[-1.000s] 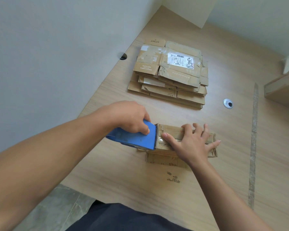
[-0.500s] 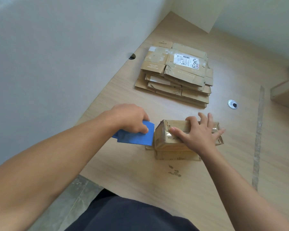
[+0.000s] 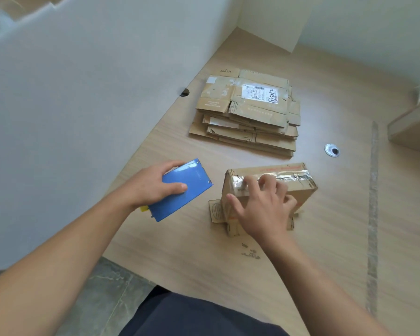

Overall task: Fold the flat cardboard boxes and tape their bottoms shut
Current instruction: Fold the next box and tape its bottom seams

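Box (image 3: 301, 192), likely light and crushable, is gripped at its taped edge by right hand (image 3: 264, 209); dispenser (image 3: 187, 190) is clasped by left hand (image 3: 150, 187).

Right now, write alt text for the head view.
The right hand holds a folded box by its taped top on a wooden table, while the left hand grips a blue tape dispenser beside it, apart from the box. A stack of flat boxes lies farther back.

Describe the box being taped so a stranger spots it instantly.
On the wooden table, nearer than the stack of flat cardboard, one folded box sits under the right hand. Unlike the flat ones, it stands up, with shiny tape along its top.
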The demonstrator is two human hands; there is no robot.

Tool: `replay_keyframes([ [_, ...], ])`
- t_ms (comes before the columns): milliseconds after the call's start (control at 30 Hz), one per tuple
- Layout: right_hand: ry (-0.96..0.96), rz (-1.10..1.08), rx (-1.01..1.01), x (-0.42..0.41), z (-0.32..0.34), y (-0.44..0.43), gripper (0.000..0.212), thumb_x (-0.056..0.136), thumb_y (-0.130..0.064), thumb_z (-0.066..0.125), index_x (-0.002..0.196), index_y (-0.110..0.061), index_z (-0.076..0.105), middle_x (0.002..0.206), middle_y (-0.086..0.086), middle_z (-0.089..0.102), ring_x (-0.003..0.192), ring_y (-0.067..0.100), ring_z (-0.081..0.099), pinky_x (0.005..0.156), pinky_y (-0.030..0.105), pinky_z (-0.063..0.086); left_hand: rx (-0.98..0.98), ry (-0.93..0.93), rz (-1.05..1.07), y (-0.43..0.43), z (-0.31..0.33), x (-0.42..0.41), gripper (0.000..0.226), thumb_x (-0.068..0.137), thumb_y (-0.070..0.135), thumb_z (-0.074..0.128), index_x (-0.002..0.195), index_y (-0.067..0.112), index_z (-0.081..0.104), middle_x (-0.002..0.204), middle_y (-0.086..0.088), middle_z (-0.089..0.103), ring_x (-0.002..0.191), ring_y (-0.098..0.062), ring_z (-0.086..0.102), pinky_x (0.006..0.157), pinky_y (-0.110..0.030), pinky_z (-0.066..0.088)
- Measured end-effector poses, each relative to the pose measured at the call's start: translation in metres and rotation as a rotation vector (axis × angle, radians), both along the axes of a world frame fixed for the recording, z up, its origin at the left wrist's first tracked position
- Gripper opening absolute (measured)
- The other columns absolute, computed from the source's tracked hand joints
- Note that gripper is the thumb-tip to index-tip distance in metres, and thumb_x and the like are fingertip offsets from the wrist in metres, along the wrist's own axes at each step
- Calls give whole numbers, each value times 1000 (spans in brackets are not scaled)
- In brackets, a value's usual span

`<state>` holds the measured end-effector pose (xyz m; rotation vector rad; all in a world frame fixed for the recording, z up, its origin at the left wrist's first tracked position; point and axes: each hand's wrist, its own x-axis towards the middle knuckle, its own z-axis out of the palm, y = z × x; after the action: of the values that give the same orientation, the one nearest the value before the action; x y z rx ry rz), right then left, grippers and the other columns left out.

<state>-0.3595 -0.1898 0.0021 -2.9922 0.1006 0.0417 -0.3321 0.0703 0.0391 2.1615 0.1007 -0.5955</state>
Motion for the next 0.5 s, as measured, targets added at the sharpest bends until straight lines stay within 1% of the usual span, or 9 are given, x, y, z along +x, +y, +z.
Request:
replay_keyframes([
  [67,-74,31,87,-2,-8,-7,39,85,-54,53,115,-29,55,128,3,41,122,30,30,103,58,32,-1,-6,29,-1,-3,-4,50,88,36,72,130,53,50,113,17,67,98,-8,65,80,-29,51],
  [133,-129,114,200,-6,-17,-20,42,77,-41,51,112,-18,58,130,9,46,124,31,32,102,60,38,-25,-21,77,-4,-5,-6,49,88,36,72,126,56,49,111,15,67,95,-10,66,78,-31,53],
  [167,-127,161,248,-9,-20,-28,47,75,-39,49,114,-14,57,133,10,45,129,32,31,104,60,39,-45,-32,102,-6,-6,-7,50,86,38,73,126,57,49,109,15,68,94,-11,67,78,-33,54],
  [233,-93,217,297,-14,-25,-42,52,75,-43,50,118,-14,53,136,7,39,136,34,28,111,54,35,-85,-46,137,-10,-7,-8,51,86,38,74,126,59,50,109,15,69,94,-12,69,80,-35,56],
  [267,-81,216,303,-16,-25,-45,54,76,-50,53,118,-16,52,135,4,38,137,32,27,114,49,33,-103,-49,147,-12,-7,-9,50,86,36,74,123,61,50,109,16,69,94,-11,69,81,-36,56],
  [333,-88,182,289,-16,-26,-45,59,77,-64,56,113,-18,52,131,2,38,135,29,27,114,42,31,-119,-61,146,-18,-7,-10,48,84,39,74,115,67,50,109,19,69,94,-10,69,83,-38,57],
  [367,-106,160,283,-14,-27,-44,58,78,-65,59,110,-18,53,129,2,40,133,28,29,112,42,33,-114,-71,140,-21,-5,-11,47,82,42,74,112,69,49,109,21,68,94,-9,69,82,-37,57],
  [433,-166,136,295,-12,-30,-42,47,82,-54,69,102,-16,53,126,4,45,126,29,35,105,46,42,-105,-93,132,-27,-3,-12,47,81,44,73,110,72,48,109,24,67,94,-8,68,81,-36,56],
  [500,-209,162,308,-9,-34,-45,38,82,-40,76,98,-13,52,123,6,49,119,30,38,96,47,47,-96,-112,118,-31,-2,-12,49,88,38,72,114,70,47,111,25,66,95,-7,67,80,-34,55],
])
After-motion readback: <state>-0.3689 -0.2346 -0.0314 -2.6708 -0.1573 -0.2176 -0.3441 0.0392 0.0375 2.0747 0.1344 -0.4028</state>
